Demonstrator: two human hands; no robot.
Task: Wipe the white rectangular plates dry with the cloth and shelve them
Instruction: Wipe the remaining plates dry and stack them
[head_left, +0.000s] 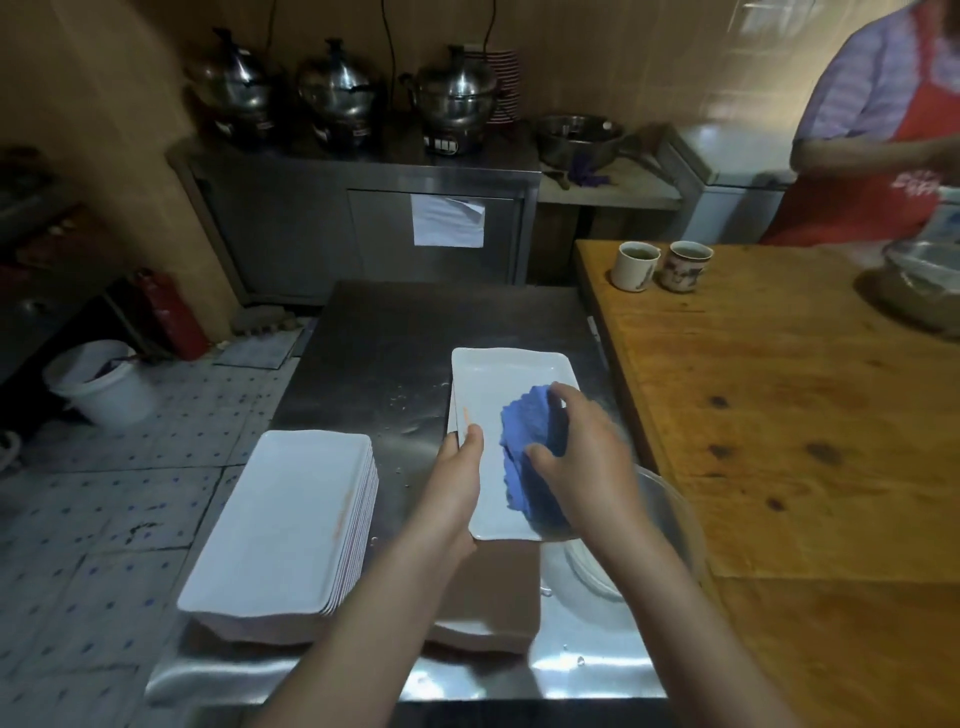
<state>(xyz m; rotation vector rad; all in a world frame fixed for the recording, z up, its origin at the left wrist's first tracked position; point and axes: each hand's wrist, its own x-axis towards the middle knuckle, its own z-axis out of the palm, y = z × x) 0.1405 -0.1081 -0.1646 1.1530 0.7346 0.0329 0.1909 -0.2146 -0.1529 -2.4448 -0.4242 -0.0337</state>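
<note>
Head view: left hand (457, 467) has its grip clamped on the left long edge of the white plate (498, 384), thumb on top; plate is held up over the steel worktop (395, 332). Right hand (582, 447) has its grip closed round the blue cloth (524, 431), pressing it on the plate's upper face, right-hand part. I'd judge this plate is mid-wipe. Stack of white plates (280, 519) sits on the worktop left of the hands, apart from the held one; can't tell if it's wiped or waiting. More crockery under the forearms, too blurred to call. Water drops on the worktop; glass bowl (670, 519) below the right wrist. No shelf identifiable; I'd judge all shelving is left to do.
</note>
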